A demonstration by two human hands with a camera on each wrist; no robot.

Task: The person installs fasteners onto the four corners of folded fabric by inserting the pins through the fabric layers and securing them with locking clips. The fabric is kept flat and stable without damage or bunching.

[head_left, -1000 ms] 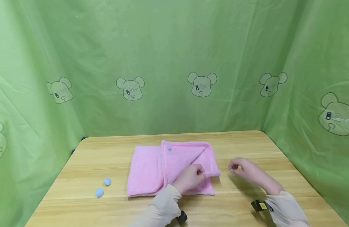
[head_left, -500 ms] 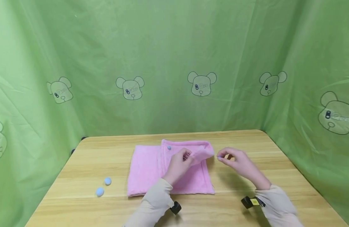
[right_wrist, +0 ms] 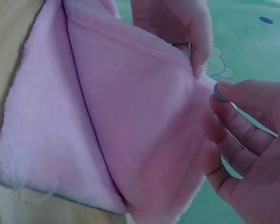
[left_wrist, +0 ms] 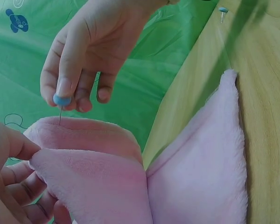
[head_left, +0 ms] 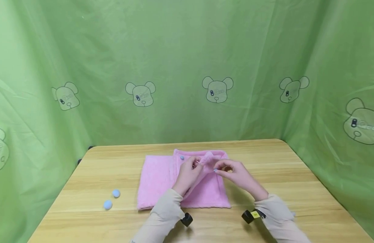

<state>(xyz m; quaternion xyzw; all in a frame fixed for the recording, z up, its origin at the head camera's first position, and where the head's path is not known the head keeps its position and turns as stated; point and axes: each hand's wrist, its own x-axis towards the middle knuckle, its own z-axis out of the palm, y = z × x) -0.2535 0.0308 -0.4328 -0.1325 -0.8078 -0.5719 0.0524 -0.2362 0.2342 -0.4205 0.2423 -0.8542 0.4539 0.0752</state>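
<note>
A folded pink plush cloth (head_left: 154,180) lies on the table, its right-hand flap raised. My left hand (head_left: 187,173) pinches the edge of that flap between thumb and fingers. Close by on the right, my right hand (head_left: 238,173) pinches a pin by its round blue head (left_wrist: 61,100). In the left wrist view the bare needle points down at the fold of cloth behind the left fingers; whether its tip touches is hard to tell. Another blue-headed pin (head_left: 182,157) sits on the cloth's far edge, left of the raised flap.
Two round light-blue pieces (head_left: 116,193) (head_left: 107,204) rest on the wooden table (head_left: 83,189) left of the cloth. One more blue-headed pin (left_wrist: 222,10) is on the table at the right, mostly behind the right sleeve in the head view. Green curtains (head_left: 174,50) surround the table.
The right hand has travelled left with its pin, up to the cloth. The left hand has shifted left and away from the body, lifting the flap and folding it back.
</note>
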